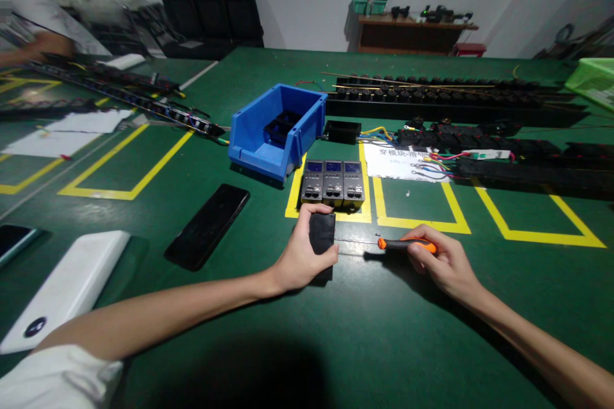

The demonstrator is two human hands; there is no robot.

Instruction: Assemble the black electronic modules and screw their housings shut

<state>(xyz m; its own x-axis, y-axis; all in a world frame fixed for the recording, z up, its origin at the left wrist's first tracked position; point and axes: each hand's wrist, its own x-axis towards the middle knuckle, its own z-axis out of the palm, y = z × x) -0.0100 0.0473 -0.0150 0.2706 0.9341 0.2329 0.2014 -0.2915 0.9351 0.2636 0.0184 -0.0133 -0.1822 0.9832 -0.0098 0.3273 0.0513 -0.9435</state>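
My left hand [302, 249] grips a small black module [322, 233], thumb below and fingers over its top, holding it at the table surface. An orange and black screwdriver [407, 245] is in my right hand [444, 262], its thin shaft pointing left so that the tip meets the module's right side. Whether the tip sits in a screw cannot be made out. A tiny dark piece, perhaps a screw, [378, 234] lies just above the screwdriver's front end. Directly beyond my left hand stand three grey-black modules [332, 184] side by side, with small screens and ports.
A blue bin [268, 140] holding black parts stands behind the modules. Long black rails with wires [480, 140] run along the right. A black phone [208, 225] and a white power bank [67, 287] lie at left. Another person's arm [41, 48] shows at the far left.
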